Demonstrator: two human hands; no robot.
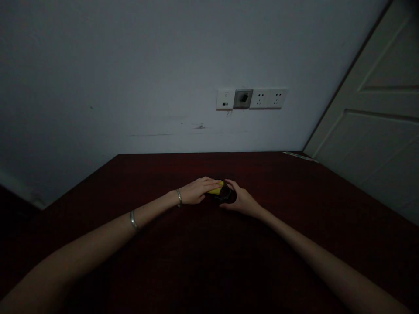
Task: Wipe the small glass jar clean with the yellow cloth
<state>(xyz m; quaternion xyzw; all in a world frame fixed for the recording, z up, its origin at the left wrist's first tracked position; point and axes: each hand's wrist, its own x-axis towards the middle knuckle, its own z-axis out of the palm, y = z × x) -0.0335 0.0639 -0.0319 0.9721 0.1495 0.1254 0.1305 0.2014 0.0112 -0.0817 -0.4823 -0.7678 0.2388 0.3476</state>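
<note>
yellow item [216, 190] is partly hidden by the left hand [195, 191].

From here I see a glossy dark object [226, 192]. The bangle [132, 219] looks polished metal, the table [176, 168] smooth wood.

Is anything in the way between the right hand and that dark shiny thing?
No, nothing visible: the right hand curves around one side of the dark shiny thing. A yellow piece shows at the other side, under the left hand.

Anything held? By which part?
Left hand lies over the top of a yellow thing; grip unclear. Right hand cups a dark object by its right side.
</note>
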